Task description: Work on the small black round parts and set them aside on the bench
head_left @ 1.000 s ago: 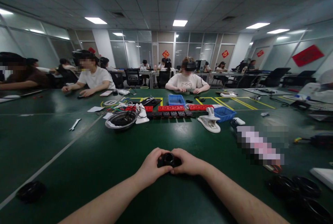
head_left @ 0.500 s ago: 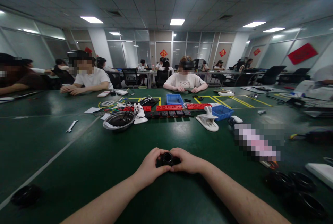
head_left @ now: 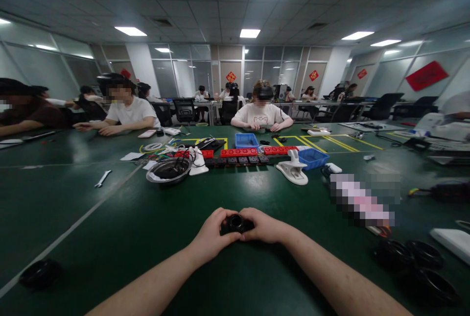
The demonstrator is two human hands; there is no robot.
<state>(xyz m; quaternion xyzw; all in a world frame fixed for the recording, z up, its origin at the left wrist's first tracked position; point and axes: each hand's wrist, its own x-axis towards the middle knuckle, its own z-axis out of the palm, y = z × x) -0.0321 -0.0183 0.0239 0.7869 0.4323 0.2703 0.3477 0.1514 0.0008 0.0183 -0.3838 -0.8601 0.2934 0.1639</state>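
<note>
Both hands hold a black part with a round, ring-like opening [head_left: 236,223] just above or on the green table, in front of me. My left hand [head_left: 215,230] wraps round its left side, thumb along the near edge. On the other side my right hand [head_left: 265,227] is closed on the same part, and the thumbs nearly meet at the front. Much of the part is hidden by the fingers. Far to the left lies a black ring-shaped piece [head_left: 40,274]. Several similar black rings [head_left: 430,285] are grouped at the lower right.
Across the middle of the table [head_left: 147,228] stand a bowl with dark items [head_left: 169,171], red power-strip-like blocks [head_left: 239,152], a white clamp [head_left: 293,171] and a blue basket [head_left: 313,158]. A wrench [head_left: 103,179] lies left. A person [head_left: 261,108] sits opposite.
My hands and the black part stay almost in place. The view has shifted slightly, and the co-worker at the left has moved head and hand a little.
</note>
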